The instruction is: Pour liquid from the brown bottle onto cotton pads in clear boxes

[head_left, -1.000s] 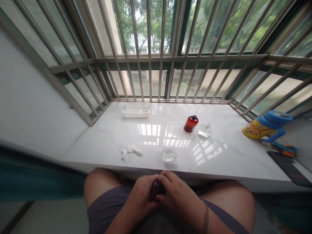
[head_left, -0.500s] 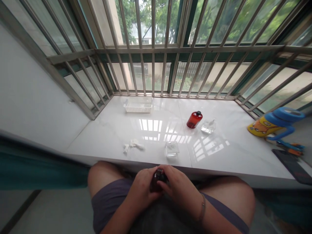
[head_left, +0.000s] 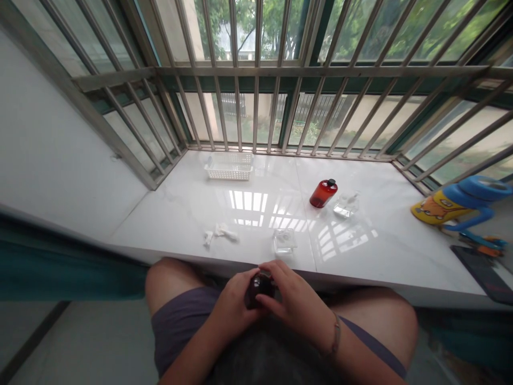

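Observation:
Between my hands, over my lap, is a small dark bottle (head_left: pixel 259 293) with a glossy surface. My left hand (head_left: pixel 236 294) wraps its left side. My right hand (head_left: pixel 286 289) closes round it from the right, thumb across the near side and fingers over the top. The fingers hide much of the bottle, so I cannot tell whether a cap is on it. Just beyond the hands, near the sill's front edge, stands a clear square glass container (head_left: pixel 284 241). A red-brown bottle with a black cap (head_left: pixel 324 193) leans beside another clear glass container (head_left: pixel 346 205) farther back.
A white perforated basket (head_left: pixel 228 174) sits at the back of the white sill (head_left: pixel 180 214). Crumpled white tissue (head_left: pixel 225 232) lies front left. To the right are a blue and yellow flask (head_left: pixel 444 204), a dark phone (head_left: pixel 481 272) and orange-blue items (head_left: pixel 484 243). Metal bars (head_left: pixel 256 112) line the window.
My right fingers have shifted over the top of the dark bottle, and more of its dark surface shows between my hands. The view has tilted slightly.

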Available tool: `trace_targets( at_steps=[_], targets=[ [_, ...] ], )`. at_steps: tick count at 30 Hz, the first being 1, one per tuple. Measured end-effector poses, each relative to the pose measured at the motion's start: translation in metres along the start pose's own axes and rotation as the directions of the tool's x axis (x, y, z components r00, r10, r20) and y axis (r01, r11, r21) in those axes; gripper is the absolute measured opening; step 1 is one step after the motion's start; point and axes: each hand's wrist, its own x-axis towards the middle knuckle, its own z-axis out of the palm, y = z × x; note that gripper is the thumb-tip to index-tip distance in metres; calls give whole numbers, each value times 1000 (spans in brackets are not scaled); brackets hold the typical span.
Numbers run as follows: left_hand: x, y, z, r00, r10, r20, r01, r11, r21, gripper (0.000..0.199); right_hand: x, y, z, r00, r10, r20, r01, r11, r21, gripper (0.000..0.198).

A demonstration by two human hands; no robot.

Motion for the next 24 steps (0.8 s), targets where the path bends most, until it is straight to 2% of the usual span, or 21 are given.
trace_targets(
  at_steps=[3, 10, 17, 24],
  targets=[
    [0, -1, 2, 1000, 2, 11, -3, 1000, 16, 82, 0, 2, 5, 999, 45, -29, -46, 998, -41, 40],
    [1, 0, -1, 1000, 1, 28, -1, 1000, 7, 81, 0, 2, 3, 999, 9, 39, -7, 999, -35, 39],
    [2, 1, -3, 997, -32, 75, 33, 999, -9, 80, 0, 9, -5, 997, -18, 78, 13, 997, 71, 44],
    [3, 0, -4, 997, 1, 81, 0, 1000, -14, 82, -3, 17, -9, 995, -36, 98, 21, 988, 152, 50]
  ],
)
